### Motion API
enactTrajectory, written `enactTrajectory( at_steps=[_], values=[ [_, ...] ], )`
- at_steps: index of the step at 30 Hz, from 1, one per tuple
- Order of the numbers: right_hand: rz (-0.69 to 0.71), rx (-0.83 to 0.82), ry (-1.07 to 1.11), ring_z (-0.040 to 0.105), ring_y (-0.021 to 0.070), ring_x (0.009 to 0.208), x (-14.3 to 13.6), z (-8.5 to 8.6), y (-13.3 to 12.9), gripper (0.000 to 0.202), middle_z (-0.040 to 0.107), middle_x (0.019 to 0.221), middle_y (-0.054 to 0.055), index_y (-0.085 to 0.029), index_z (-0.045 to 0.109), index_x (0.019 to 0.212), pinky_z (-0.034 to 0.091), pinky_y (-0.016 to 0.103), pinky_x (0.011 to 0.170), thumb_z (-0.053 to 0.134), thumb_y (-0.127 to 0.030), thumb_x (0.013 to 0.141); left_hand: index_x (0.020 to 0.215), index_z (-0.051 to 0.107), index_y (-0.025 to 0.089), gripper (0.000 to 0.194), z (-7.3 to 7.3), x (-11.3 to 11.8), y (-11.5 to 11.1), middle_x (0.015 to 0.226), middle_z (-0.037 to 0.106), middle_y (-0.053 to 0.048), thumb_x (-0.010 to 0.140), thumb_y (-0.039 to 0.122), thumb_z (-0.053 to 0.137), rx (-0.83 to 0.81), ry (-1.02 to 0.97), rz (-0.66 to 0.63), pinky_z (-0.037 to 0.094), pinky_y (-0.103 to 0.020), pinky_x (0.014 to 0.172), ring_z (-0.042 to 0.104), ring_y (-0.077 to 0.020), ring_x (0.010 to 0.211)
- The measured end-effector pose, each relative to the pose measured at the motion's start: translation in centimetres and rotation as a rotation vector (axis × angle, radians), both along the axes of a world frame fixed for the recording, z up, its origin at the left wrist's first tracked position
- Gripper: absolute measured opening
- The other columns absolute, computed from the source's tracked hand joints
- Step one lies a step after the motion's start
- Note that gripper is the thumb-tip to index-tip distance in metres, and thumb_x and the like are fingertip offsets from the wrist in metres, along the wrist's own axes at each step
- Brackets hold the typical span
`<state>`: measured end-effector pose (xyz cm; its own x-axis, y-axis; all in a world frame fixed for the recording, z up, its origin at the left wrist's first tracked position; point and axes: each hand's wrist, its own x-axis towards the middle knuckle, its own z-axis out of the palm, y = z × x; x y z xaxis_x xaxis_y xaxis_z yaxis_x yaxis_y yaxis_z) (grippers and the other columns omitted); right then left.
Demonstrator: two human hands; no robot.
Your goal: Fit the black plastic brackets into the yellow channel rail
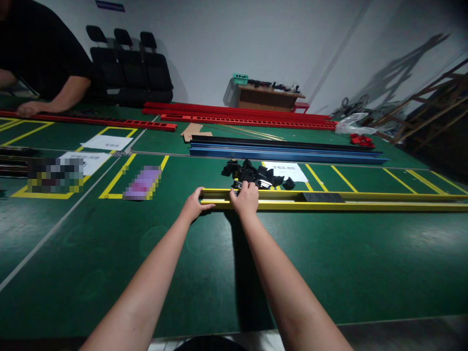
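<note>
A long yellow channel rail [365, 206] lies across the green table in front of me, running out past the right edge of view. My left hand [193, 205] is closed round its left end, thumb on the near side and fingers over the far side. Farther right, my right hand [247, 197] reaches down into the channel, fingers and thumb pinched on a small black plastic piece, mostly hidden by the hand. Black modules that look like sockets [321, 197] sit inside the rail to the right. Just beyond the rail is a pile of loose black plastic pieces [248, 171].
Blue and black rails [285, 152] lie behind the pile, with red rails [248, 119] farther back. A printed paper sheet [288, 171] is beside the pile. At left lies a blurred purple item [143, 183]. A co-worker's hand [32, 108] rests on a red slotted rail [109, 120].
</note>
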<state>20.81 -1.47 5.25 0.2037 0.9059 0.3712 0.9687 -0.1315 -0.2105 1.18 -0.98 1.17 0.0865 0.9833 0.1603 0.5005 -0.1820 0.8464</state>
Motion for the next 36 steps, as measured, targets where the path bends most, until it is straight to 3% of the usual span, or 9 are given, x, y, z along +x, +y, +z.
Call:
enactTrajectory(
  at_steps=[4,8,11,18,36],
  values=[
    [0.032,-0.022,-0.020,0.041,0.0285,0.100,0.7,0.1,-0.3,0.046,0.049,0.104,0.016,-0.014,0.053,0.101,0.032,0.038,0.085,0.041,-0.054,0.082,0.118,0.044,0.020,0.073,0.1,0.0,-0.1,0.114,0.061,-0.011,0.056,0.043,0.076,0.000,0.000,-0.009,0.046,-0.039,0.093,0.058,-0.0253,0.107],
    [0.260,-0.178,-0.057,0.044,0.0266,0.098,2.8,0.4,0.6,0.058,0.055,0.101,0.013,-0.016,0.055,0.102,0.032,0.036,0.087,0.041,-0.066,0.077,0.118,0.044,0.020,0.073,0.0,0.0,0.0,0.113,0.061,-0.011,0.056,0.043,0.076,-0.001,-0.015,-0.017,0.046,-0.039,0.093,0.058,-0.0251,0.107],
    [0.353,-0.307,-0.082,0.046,0.0262,0.096,3.9,0.6,1.4,0.066,0.058,0.099,0.012,-0.017,0.057,0.103,0.032,0.036,0.086,0.037,-0.073,0.075,0.118,0.044,0.020,0.074,-0.2,0.0,0.1,0.114,0.060,-0.011,0.055,0.044,0.076,-0.004,-0.033,-0.018,0.045,-0.040,0.093,0.058,-0.0253,0.107],
    [0.275,-0.281,-0.145,0.048,0.0275,0.097,3.1,0.6,1.3,0.064,0.059,0.101,0.013,-0.016,0.057,0.104,0.032,0.038,0.085,0.032,-0.070,0.079,0.120,0.044,0.020,0.076,-0.4,-0.2,0.2,0.116,0.059,-0.011,0.056,0.046,0.076,-0.004,0.005,-0.006,0.045,-0.039,0.094,0.057,-0.0257,0.109],
    [0.264,-0.297,-0.174,0.047,0.0286,0.101,2.7,0.5,1.4,0.053,0.058,0.105,0.013,-0.018,0.058,0.106,0.029,0.040,0.087,0.035,-0.059,0.081,0.119,0.045,0.020,0.074,-0.2,-0.2,0.1,0.115,0.060,-0.011,0.057,0.044,0.076,0.001,0.003,-0.011,0.045,-0.040,0.094,0.057,-0.0254,0.107]
  ],
)
